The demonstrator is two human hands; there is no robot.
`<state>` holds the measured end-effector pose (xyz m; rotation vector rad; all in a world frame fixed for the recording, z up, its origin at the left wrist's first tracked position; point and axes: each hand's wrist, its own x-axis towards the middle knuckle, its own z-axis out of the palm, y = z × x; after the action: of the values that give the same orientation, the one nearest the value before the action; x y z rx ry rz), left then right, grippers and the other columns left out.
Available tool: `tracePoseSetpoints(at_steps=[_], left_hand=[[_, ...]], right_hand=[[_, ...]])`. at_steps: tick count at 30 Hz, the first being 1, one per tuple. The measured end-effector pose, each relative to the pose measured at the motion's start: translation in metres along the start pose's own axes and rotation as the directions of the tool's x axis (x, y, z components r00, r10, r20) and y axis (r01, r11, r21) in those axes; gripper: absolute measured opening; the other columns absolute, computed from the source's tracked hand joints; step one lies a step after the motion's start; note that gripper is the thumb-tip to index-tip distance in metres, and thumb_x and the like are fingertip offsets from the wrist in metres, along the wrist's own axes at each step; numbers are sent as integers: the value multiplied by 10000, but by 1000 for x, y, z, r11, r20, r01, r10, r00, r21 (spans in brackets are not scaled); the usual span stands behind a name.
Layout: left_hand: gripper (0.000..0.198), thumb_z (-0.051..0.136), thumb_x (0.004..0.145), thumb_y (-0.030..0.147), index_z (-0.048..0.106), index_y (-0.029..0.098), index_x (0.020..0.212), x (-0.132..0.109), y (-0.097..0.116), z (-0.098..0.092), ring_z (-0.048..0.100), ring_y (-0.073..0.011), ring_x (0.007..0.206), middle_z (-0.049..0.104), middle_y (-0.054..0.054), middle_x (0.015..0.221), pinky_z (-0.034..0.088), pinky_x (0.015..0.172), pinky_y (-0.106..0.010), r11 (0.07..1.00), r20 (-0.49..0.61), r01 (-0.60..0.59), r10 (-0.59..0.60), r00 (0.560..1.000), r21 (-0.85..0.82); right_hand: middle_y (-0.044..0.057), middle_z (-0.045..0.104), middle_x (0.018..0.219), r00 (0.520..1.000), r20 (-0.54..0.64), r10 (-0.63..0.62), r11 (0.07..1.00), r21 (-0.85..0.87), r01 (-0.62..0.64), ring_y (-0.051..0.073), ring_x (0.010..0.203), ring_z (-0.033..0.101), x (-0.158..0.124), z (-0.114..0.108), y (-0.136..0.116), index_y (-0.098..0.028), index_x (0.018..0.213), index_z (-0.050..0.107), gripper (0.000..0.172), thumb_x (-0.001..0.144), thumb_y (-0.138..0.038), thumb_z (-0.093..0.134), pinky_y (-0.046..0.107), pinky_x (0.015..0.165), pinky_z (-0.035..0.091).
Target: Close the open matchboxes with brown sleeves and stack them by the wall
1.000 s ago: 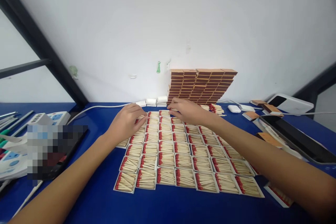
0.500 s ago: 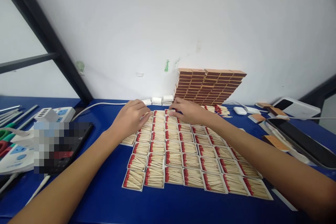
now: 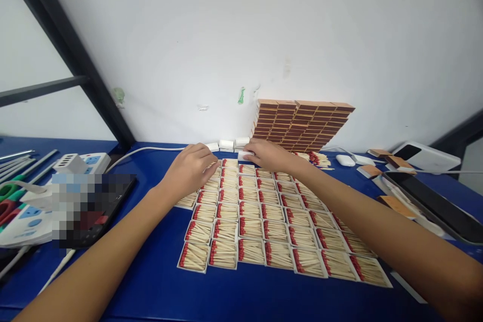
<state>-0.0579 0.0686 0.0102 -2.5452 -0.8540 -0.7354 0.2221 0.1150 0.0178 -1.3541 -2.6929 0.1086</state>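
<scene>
Rows of white matchbox trays [image 3: 250, 251] full of red-headed matches cover the middle of the blue table. My right hand [image 3: 268, 155] is at the far end of the rows, its thumb and fingers closed on a small white matchbox tray [image 3: 246, 156]. That tray shows a plain white face; its contents are hidden. Just in front of it lies a filled tray [image 3: 246, 169]. My left hand [image 3: 189, 168] rests by the far left trays, fingers bent and thumb apart. Matches show between thumb and fingers, and nothing is visibly gripped.
Brown matchboxes [image 3: 302, 123] are stacked against the wall, with loose matches [image 3: 320, 159] beside them. White trays [image 3: 227, 145] stand behind the rows. A power strip [image 3: 33, 216] and dark phone [image 3: 116, 206] lie left; another phone [image 3: 433, 206] and a power bank [image 3: 426, 155] lie right.
My right hand has shifted slightly right and away from me, and the white tray in its fingers now shows a plain face. My left hand has stayed nearly still.
</scene>
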Motion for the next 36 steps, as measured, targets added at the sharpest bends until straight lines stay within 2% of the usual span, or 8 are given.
tracePoseSetpoints(at_steps=[5, 10, 13, 19, 23, 27, 36], left_hand=[[269, 539, 1066, 247, 728, 168, 891, 0, 2, 0, 668, -251, 896, 754, -76, 873, 504, 807, -407, 1000, 1, 2, -2, 1000, 1], [277, 522, 1070, 239, 733, 175, 901, 1, 4, -2, 665, -241, 906, 751, -71, 872, 488, 809, -391, 1000, 32, 17, -17, 999, -3], [280, 522, 1067, 242, 740, 177, 903, 1, 4, -2, 663, -244, 913, 756, -75, 882, 486, 809, -393, 1000, 38, 26, -26, 999, -15], [289, 514, 1072, 246, 736, 169, 904, 1, 5, -2, 661, -242, 910, 758, -76, 880, 487, 809, -394, 1000, 33, 19, -19, 999, 0], [281, 522, 1071, 249, 732, 171, 901, 1, 5, -2, 663, -242, 909, 757, -74, 880, 483, 812, -389, 1000, 33, 18, -18, 999, -2], [275, 526, 1069, 245, 727, 169, 897, 1, 5, -2, 664, -240, 903, 754, -70, 873, 481, 803, -384, 1000, 37, 17, -17, 999, 8], [298, 520, 1075, 256, 732, 163, 888, 1, 4, -2, 655, -237, 879, 742, -68, 851, 491, 797, -392, 1000, 23, 4, -4, 1000, 10]], right_hand=[[157, 690, 1192, 1000, -17, 19, 1000, 14, -18, 261, 1039, 665, 3, 2, 1, -166, 1203, 706, 285, 1100, -336, 503, 340, 842, 480], [160, 649, 1256, 990, -116, 77, 989, -117, -91, 259, 963, 681, 0, 5, 0, -166, 1278, 661, 295, 1094, -333, 502, 332, 703, 449], [160, 637, 1269, 989, -138, 51, 978, -194, -77, 239, 909, 683, -2, 6, -1, -173, 1282, 655, 287, 1098, -307, 480, 323, 657, 421], [163, 637, 1277, 994, -107, 31, 955, -289, -61, 230, 860, 677, -3, 7, -4, -160, 1308, 676, 335, 1095, -301, 459, 324, 620, 407], [158, 626, 1299, 995, -95, 4, 945, -324, -35, 240, 853, 673, -5, 6, -2, -159, 1318, 678, 363, 1042, -379, 592, 331, 605, 409], [149, 620, 1288, 997, -75, -13, 942, -337, -13, 242, 860, 672, -4, 6, 0, -161, 1292, 691, 359, 1014, -384, 655, 338, 606, 419], [182, 606, 1267, 999, -26, 31, 938, -343, -38, 243, 847, 676, 1, 1, -3, -134, 1233, 694, 349, 1004, -395, 659, 337, 604, 433]])
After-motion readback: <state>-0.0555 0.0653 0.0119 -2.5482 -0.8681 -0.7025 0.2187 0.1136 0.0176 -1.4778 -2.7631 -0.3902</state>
